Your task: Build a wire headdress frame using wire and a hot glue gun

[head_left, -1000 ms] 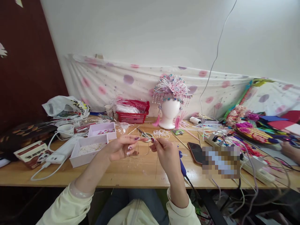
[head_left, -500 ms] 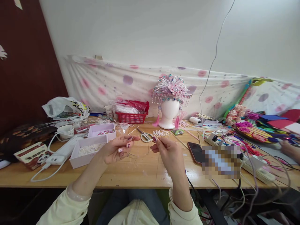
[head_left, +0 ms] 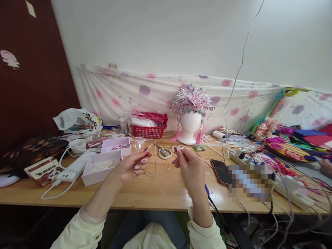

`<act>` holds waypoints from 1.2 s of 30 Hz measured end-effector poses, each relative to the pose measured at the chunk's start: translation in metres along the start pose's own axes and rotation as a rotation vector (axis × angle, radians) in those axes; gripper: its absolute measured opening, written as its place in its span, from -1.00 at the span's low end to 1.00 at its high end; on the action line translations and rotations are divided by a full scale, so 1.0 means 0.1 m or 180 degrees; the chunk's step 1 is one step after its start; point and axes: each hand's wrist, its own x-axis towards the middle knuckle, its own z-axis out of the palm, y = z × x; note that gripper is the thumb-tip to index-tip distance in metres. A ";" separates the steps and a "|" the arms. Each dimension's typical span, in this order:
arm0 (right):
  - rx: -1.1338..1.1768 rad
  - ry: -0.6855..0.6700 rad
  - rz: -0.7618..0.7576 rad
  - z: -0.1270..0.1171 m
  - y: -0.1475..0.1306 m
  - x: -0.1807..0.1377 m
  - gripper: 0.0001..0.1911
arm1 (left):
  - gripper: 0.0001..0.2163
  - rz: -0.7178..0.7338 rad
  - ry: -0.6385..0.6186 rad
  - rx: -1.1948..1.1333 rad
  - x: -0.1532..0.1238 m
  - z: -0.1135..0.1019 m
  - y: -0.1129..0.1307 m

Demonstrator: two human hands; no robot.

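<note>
My left hand (head_left: 136,163) is raised over the table with thumb and forefinger pinched on a thin wire (head_left: 155,162). A pale tip sticks out past those fingers. The wire bends in a loose loop between my hands, though its fine ends are hard to follow. Facing it, my right hand (head_left: 190,166) is closed in a pinch, apparently on the same thin strand. Behind the gap lie scissors (head_left: 168,153) with pale handles. Left of my hands, a white box (head_left: 89,178) holds small white beads, and another box (head_left: 124,150) holds pink and red ones.
A white mannequin head (head_left: 190,124) wears a pink beaded headdress (head_left: 193,100). A red basket (head_left: 146,132) stands to its left. To the right are a phone (head_left: 219,169), a power strip (head_left: 293,195) with cables, and coloured craft pieces. Another person's hand (head_left: 326,167) shows at the far right.
The view has shifted slightly left, so the table things appear farther right. Both hands keep their pinches. The pale tip at my left fingers now shows more clearly, pointing up and right.
</note>
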 end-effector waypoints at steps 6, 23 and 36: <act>-0.0152 0.0270 -0.0127 0.02 0.07 -0.02 -0.62 | -0.80 0.0150 0.0296 0.0300 0.07 -0.18 -0.22; -0.0170 0.0260 -0.0252 0.14 0.12 0.16 -0.58 | -0.78 0.1037 0.1311 0.0689 0.14 -0.11 -0.32; -0.0303 -0.0826 -0.0102 0.37 0.70 0.70 -0.74 | -0.68 0.1395 0.1730 0.1398 0.63 -0.54 -0.06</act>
